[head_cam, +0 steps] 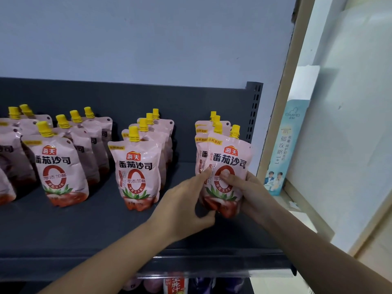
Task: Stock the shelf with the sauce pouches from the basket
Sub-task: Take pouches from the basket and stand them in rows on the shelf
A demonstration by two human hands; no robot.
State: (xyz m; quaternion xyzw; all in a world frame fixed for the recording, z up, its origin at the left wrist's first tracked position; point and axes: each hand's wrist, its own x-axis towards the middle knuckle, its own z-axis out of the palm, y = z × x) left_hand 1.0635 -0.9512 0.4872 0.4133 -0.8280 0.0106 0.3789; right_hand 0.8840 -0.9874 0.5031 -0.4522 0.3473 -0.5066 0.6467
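Head view: pouch (230,160), label 海天 番茄沙司

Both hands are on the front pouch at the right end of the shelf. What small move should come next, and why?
Probably settle the pink yellow-capped sauce pouch upright on the dark metal shelf, then let go. The left hand and right hand both grip it, it leans slightly, and it stands just in front of the row of matching pouches.
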